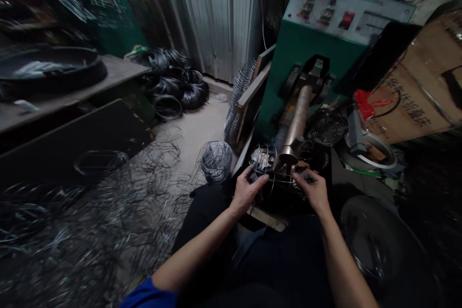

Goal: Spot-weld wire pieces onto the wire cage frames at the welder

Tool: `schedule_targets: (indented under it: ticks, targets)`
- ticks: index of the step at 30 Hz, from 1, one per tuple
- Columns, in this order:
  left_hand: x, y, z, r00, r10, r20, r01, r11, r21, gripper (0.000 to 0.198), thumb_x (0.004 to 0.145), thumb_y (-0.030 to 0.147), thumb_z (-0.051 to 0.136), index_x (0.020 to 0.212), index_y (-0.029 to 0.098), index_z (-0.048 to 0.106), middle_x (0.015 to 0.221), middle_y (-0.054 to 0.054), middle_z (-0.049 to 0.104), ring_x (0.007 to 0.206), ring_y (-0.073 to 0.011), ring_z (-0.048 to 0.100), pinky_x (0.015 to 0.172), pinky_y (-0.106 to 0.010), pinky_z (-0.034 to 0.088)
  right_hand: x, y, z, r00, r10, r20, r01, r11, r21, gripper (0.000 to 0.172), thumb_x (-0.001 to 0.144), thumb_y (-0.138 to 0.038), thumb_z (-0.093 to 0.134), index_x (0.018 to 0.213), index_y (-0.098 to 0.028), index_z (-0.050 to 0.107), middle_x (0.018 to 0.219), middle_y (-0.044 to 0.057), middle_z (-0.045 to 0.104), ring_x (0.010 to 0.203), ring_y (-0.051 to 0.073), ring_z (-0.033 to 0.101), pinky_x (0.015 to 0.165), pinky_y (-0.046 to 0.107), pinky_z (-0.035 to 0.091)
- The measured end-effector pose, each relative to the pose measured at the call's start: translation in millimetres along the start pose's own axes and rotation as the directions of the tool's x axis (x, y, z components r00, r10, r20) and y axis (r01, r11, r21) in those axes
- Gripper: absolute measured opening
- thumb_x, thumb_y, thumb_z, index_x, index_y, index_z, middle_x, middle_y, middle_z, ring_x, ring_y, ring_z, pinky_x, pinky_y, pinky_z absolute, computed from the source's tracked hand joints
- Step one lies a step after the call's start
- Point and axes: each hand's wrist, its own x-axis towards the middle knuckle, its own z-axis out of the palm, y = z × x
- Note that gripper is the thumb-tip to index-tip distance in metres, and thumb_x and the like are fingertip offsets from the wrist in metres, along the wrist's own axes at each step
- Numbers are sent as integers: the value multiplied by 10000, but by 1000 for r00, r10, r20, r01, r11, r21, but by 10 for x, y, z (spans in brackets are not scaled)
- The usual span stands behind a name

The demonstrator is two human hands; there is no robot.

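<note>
Both of my hands hold a small round wire cage (265, 162) under the copper-coloured arm (296, 125) of a green welding machine (306, 53). My left hand (249, 187) grips the cage's left rim, fingers curled round the wire. My right hand (313, 186) pinches the wire on the right side, close to the arm's tip. I sit with my dark-trousered legs below the work.
A finished wire cage (215, 160) stands on the floor to the left. Loose wire rings (108, 221) cover the floor, black wire coils (176, 84) lie by the corrugated wall. A small fan (328, 129), a cardboard box (415, 91) and a dark bench (65, 86) flank me.
</note>
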Motion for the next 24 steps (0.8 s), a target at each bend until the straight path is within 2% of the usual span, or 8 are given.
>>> schedule_targets:
  ticks: [8,11,14,17,19,21,22,24]
  targets:
    - [50,-104,-1,999,-6,34,9,997,-78,787,689,457,833,1334,111,544,593,77,496,423,-71,417,393,-205,409,-1,-26,-18,1000,-9,-25,8,1000,-28,457,783,-489,743,586,-181,469,593,-49,393,582,107,339,568,252,277]
    - [70,-87,-19,999,45,15,-45,999,-14,673,693,416,836,1254,118,614,764,-2,644,615,-107,572,583,-220,500,-19,-59,15,999,-24,-42,23,999,-44,447,792,-488,739,592,-183,481,584,-49,410,573,111,360,565,252,288]
    - [51,-40,-47,998,57,-3,-57,993,103,631,682,430,830,1207,124,656,938,-59,699,791,-147,631,727,-239,510,-79,-67,36,993,-87,-78,80,992,-93,386,821,-489,714,643,-183,560,626,-23,511,617,140,462,606,261,358]
    - [41,-15,-68,999,27,-16,-24,980,197,644,693,470,807,1221,138,648,865,-35,679,699,-134,606,646,-231,499,-126,134,-141,978,-182,-102,156,963,-221,285,873,-480,662,830,-199,670,831,31,638,804,187,585,754,286,447]
    - [59,-13,-73,1000,28,-7,-25,970,240,641,692,484,806,1212,143,649,812,-14,653,646,-117,575,594,-212,482,-198,429,-451,983,-108,-145,44,921,-388,271,900,-469,629,952,-208,681,975,66,659,929,209,607,847,303,462]
    - [69,-9,-68,1000,26,0,-25,960,280,646,682,495,811,1203,149,652,788,0,639,623,-105,552,573,-197,468,-367,778,-872,959,125,-255,-252,789,-560,269,922,-432,599,1034,-196,667,1076,102,653,1008,222,604,890,310,456]
    - [64,-4,-63,1000,25,-3,-22,953,301,649,678,502,812,1200,152,655,793,2,641,625,-103,549,573,-193,466,-487,947,-1088,906,265,-329,-419,675,-608,267,930,-404,589,1071,-189,658,1112,117,648,1029,223,602,896,307,451]
    - [39,6,-54,1000,12,-22,-4,941,338,651,679,515,808,1206,164,657,828,-4,657,652,-110,563,594,-195,475,-764,1244,-1457,795,432,-425,-604,517,-606,254,914,-322,613,1093,-146,653,1086,152,659,998,229,614,870,317,453]
